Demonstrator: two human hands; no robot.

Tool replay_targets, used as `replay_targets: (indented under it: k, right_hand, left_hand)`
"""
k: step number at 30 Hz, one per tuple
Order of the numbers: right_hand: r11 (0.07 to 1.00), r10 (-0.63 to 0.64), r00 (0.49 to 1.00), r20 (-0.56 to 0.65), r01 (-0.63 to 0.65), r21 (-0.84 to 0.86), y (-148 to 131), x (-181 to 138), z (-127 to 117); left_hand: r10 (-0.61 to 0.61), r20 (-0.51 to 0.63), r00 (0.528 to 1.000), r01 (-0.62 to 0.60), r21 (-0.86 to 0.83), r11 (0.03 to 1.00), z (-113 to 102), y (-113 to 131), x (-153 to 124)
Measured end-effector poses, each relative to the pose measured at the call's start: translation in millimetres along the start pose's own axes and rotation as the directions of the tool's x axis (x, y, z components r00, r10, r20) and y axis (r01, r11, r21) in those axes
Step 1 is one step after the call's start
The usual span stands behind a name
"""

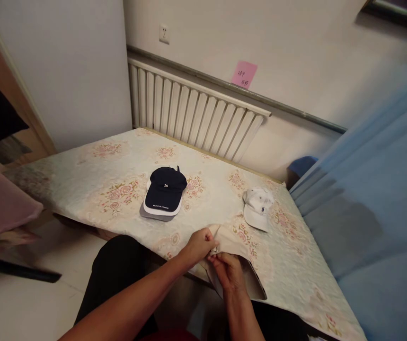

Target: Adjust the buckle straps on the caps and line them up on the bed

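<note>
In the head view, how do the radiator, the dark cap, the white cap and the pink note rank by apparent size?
1. Radiator
2. Dark cap
3. White cap, somewhat smaller
4. Pink note

Matt beige cloth cap on floral woven tablecloth.

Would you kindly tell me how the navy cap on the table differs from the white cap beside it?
The navy cap is dark with small white lettering; the white cap is pale with faint dark specks. The navy cap tops a stack of other caps, while the white cap lies alone. Both rest on the floral tablecloth, away from the hands.
</note>
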State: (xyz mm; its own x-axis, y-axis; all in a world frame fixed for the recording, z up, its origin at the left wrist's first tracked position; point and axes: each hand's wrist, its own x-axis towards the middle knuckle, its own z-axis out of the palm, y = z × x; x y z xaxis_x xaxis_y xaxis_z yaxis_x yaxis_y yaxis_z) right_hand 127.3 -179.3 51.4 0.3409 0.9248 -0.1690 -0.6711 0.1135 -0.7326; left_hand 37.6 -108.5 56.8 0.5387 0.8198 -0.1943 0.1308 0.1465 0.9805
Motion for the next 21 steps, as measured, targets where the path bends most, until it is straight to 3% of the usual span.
replay_targets:
  k: [5, 9, 12, 15, 18, 21]
  right_hand:
    - [0.999, -0.013, 1.0, -0.006, 0.013, 0.045, -3, 1, -3]
    - [0.998, -0.02, 1.0, -0.015, 0.021, 0.051, -7, 4, -8]
    - [0.999, -0.025, 1.0, -0.006, 0.025, 0.038, -5, 6, -12]
    - [0.999, -0.029, 0.999, -0.021, 0.03, 0.027, 0, 8, -14]
    - [0.999, -0.029, 0.997, -0.071, 0.03, 0.014, 4, 10, -16]
    - [0.999, -0.044, 0.995, -0.086, 0.043, -0.01, 4, 12, -16]
  left_hand:
    - [0.182, -0.044, 0.982, -0.173, 0.159, 0.972, -5, 0, -6]
    - [0.472, -0.139, 0.87, -0.367, 0.457, 0.81, -11, 1, -21]
    - [0.609, -0.024, 0.792, -0.467, 0.619, 0.632, -11, -7, -29]
    - [0.656, 0.11, 0.747, -0.51, 0.727, 0.459, -8, -19, -25]
    - [0.669, 0.155, 0.727, -0.486, 0.805, 0.341, -5, -27, -16]
    - [0.665, 0.183, 0.724, -0.477, 0.83, 0.291, -3, -30, -11]
